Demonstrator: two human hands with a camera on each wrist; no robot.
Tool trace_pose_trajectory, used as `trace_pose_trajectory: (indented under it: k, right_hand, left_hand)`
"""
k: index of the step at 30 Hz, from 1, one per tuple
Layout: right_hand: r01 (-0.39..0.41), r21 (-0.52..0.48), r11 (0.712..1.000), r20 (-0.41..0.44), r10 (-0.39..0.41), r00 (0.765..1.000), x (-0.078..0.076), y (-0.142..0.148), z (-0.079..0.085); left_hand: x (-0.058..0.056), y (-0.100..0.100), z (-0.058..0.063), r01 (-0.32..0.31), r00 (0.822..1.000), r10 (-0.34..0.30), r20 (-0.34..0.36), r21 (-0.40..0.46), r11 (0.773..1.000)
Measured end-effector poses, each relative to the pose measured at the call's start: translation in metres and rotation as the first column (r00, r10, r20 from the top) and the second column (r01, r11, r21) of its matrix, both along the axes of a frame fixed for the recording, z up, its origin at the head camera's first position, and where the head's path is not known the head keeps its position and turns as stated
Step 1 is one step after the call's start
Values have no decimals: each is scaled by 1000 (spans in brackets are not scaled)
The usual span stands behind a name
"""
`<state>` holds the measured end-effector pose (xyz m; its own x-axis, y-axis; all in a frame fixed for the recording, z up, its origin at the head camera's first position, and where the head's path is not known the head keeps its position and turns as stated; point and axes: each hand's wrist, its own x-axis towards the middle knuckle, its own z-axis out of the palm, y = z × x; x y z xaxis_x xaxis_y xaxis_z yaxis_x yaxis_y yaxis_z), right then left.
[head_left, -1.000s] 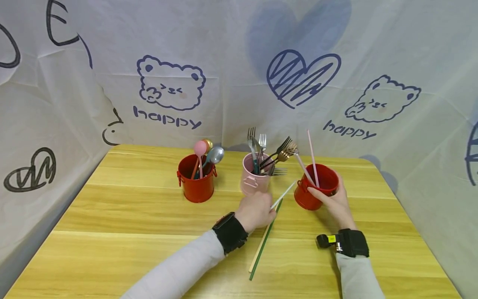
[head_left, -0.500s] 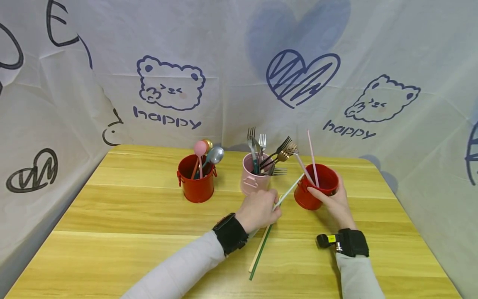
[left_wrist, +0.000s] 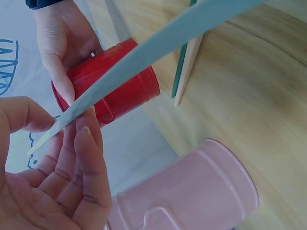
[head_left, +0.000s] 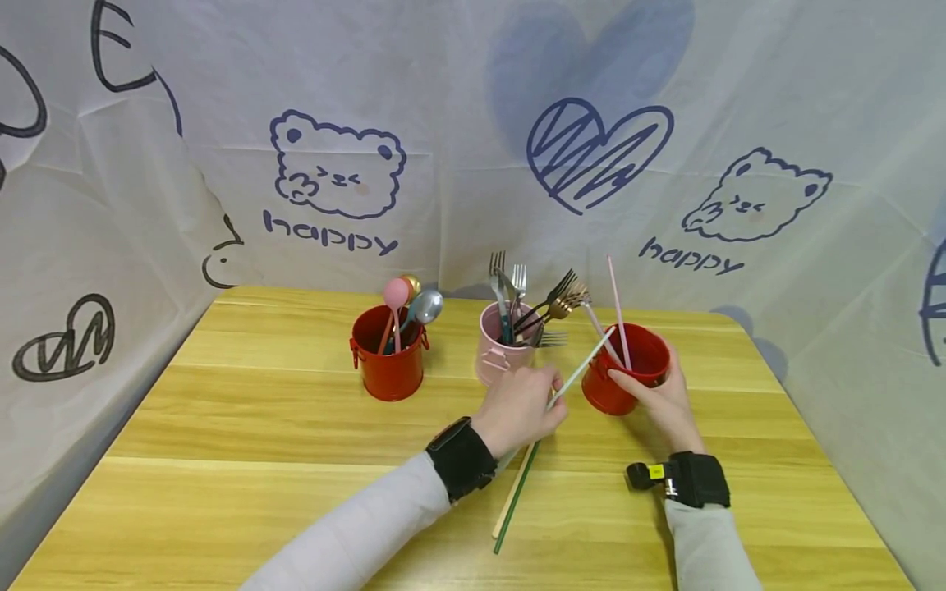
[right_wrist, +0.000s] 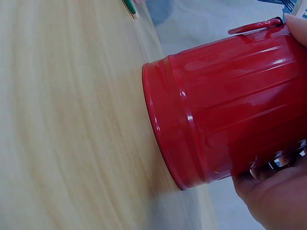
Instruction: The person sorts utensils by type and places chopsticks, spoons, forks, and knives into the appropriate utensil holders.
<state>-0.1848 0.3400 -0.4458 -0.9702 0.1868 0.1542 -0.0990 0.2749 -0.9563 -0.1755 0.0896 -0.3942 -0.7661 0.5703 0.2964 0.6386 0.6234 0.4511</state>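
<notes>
My left hand (head_left: 521,410) pinches a pale mint chopstick (head_left: 584,368) between thumb and fingers. The stick slants up to the right, its far end overlapping the left rim of a red bucket (head_left: 609,396) in the head view. Around that bucket's right side curls my right hand (head_left: 668,402), thumb at the rim. Two pink chopsticks (head_left: 619,312) lean inside it. In the right wrist view the bucket's base (right_wrist: 165,129) is close over the wooden table, slightly tilted. On the tabletop below my left hand lie a green chopstick (head_left: 515,502) and a beige chopstick (head_left: 506,509), side by side.
Just beyond my left hand stands a pink bucket (head_left: 493,361) with several forks (head_left: 498,263). Another red bucket (head_left: 392,379), holding several spoons (head_left: 397,293), is farther left. A white cloth (head_left: 458,164) with drawings hangs behind the table.
My left hand has moved a little right and lifted the mint chopstick, bringing its far end up to the right-hand bucket's rim. The right hand and bucket have stayed in place.
</notes>
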Motion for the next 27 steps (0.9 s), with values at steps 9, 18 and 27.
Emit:
trace_pose_trajectory:
  k: [9, 18, 27]
  right_hand:
    - [-6, -18, 1000, -17, 6, 1000, 0, -1, 0]
    - [-16, -23, 1000, -17, 16, 1000, -3, 0, -2]
    - [-25, -13, 1000, -9, 25, 1000, -2, 0, -2]
  left_hand:
    - [-1, 6, 8, 31, 999, -29, -28, 98, 995]
    - [0, 16, 18, 65, 997, -56, -52, 202, 977]
    - [-1, 31, 37, 82, 988, -43, -146, 273, 959]
